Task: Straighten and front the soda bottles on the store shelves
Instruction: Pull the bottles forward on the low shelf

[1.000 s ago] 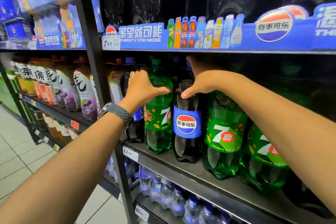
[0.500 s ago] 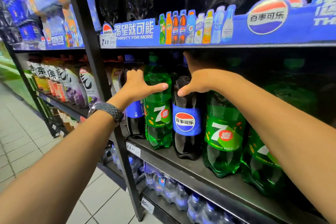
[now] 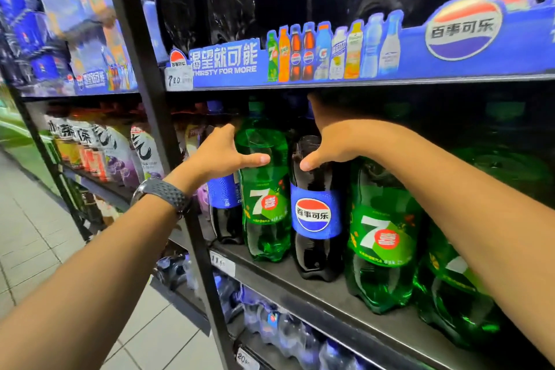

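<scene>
On the middle shelf (image 3: pixel 303 284) a green 7-Up bottle (image 3: pixel 264 207) and a dark Pepsi bottle (image 3: pixel 316 219) stand upright side by side, labels facing out. My left hand (image 3: pixel 220 156) grips the green bottle's shoulder, thumb across its front and fingers behind. My right hand (image 3: pixel 333 141) wraps the Pepsi bottle's upper part, thumb on its front, fingers hidden behind the neck. Two more 7-Up bottles (image 3: pixel 381 245) (image 3: pixel 450 294) stand to the right under my forearm. Another Pepsi bottle (image 3: pixel 223 200) stands at the left, turned partly sideways.
A black upright post (image 3: pixel 144 54) divides the bays, close to my left wrist. A blue promo strip (image 3: pixel 330 52) edges the shelf just above my hands. Water bottles (image 3: pixel 285 330) fill the shelf below. Tea bottles (image 3: pixel 120 153) line the left bay. Tiled floor (image 3: pixel 36 234) lies at left.
Both hands keep the same hold on the same two bottles. The view has drifted a little, and the bottles have barely shifted on the shelf.
</scene>
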Motion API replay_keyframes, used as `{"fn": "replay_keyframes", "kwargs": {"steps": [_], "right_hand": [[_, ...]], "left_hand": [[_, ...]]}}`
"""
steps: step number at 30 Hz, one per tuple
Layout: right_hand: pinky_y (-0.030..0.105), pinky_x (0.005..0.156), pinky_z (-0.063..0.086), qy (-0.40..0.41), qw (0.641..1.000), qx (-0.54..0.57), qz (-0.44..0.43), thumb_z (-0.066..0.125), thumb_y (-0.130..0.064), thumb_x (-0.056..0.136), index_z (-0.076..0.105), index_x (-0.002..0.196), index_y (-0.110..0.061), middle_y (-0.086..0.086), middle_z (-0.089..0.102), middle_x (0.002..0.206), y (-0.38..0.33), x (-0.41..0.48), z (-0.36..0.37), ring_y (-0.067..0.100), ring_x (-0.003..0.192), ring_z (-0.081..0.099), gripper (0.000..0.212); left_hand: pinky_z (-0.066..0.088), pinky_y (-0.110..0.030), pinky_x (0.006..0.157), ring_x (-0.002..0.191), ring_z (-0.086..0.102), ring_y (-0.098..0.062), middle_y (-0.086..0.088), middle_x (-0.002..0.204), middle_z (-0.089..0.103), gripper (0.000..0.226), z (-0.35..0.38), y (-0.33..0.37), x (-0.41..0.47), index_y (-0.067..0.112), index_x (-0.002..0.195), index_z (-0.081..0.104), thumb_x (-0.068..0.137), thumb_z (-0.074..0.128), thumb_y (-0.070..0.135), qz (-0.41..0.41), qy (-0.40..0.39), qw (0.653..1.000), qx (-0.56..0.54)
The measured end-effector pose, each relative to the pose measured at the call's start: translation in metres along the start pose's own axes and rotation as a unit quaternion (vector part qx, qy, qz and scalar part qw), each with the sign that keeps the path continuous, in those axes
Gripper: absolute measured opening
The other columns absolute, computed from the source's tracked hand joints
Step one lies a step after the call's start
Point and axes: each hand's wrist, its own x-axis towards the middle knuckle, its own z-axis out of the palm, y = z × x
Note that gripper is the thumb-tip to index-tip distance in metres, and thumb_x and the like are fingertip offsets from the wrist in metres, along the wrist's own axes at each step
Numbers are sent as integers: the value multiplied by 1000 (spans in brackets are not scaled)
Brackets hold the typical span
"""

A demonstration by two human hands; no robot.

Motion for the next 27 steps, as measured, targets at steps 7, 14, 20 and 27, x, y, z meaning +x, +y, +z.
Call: {"fn": "replay_keyframes", "kwargs": {"steps": [7, 14, 20, 27], "right_hand": [[34, 111, 23, -11, 1000, 8, 26, 71, -72, 58, -13, 150, -20, 5, 4, 160, 0, 3, 2, 24, 144, 19, 135], [34, 110, 26, 13, 996, 0, 85, 61, -80, 59, 4, 151, -20, 5, 14, 158, -14, 3, -3, 25, 141, 25, 123], [37, 106, 35, 34, 994, -36, 98, 56, -71, 75, 28, 144, -6, 20, 39, 145, -44, 20, -1, 34, 128, 42, 100], [32, 110, 26, 64, 998, 19, -10, 62, -70, 71, 0, 151, -24, 8, 16, 158, -81, 69, 12, 26, 141, 24, 111]], "left_hand": [[45, -42, 96, 111, 55, -19, -5, 121, 58, 79, 7, -21, 3, 14, 124, 50, 64, 78, 58, 44, -2, 997, -59], [46, -19, 89, 99, 57, 4, 6, 105, 64, 63, -3, -26, 21, 22, 112, 57, 63, 81, 54, 119, -43, 991, -53], [34, -39, 102, 117, 40, -26, -10, 123, 52, 55, 15, -50, -15, 3, 128, 50, 87, 64, 38, 196, 168, 966, -13], [14, -30, 118, 143, 19, -21, -10, 156, 22, 69, 81, -82, -63, 5, 150, 17, 91, 54, 10, -63, 206, 958, -187]]}}
